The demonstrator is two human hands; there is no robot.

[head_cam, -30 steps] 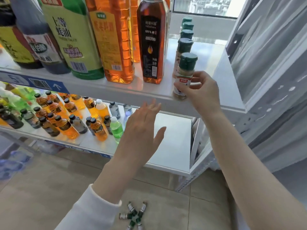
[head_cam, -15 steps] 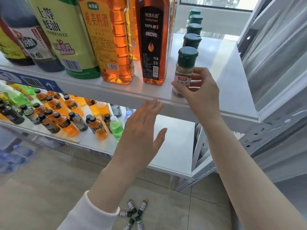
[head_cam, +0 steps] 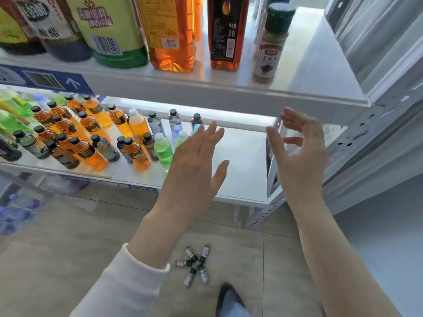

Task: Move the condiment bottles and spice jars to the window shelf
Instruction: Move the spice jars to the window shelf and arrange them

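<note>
On the head camera, my left hand (head_cam: 194, 170) hovers in front of the lower shelf (head_cam: 242, 156), its grip spread flat and touching nothing. My right hand (head_cam: 299, 156) hangs just under the front lip of the window shelf (head_cam: 206, 97), grip loosely curled and empty. The spice jar (head_cam: 271, 44) stands upright near that shelf's front edge, apart from both hands, with a dark green cap and a red brand patch whose characters I cannot read. Beside it, the oil bottle (head_cam: 225, 30) has a dark label showing "500". The big bottles are cut off at the top. A blue shelf tag (head_cam: 57, 80) carries a white arrow. Small jars (head_cam: 194, 264) lie on the floor, their labels too small to read.
</note>
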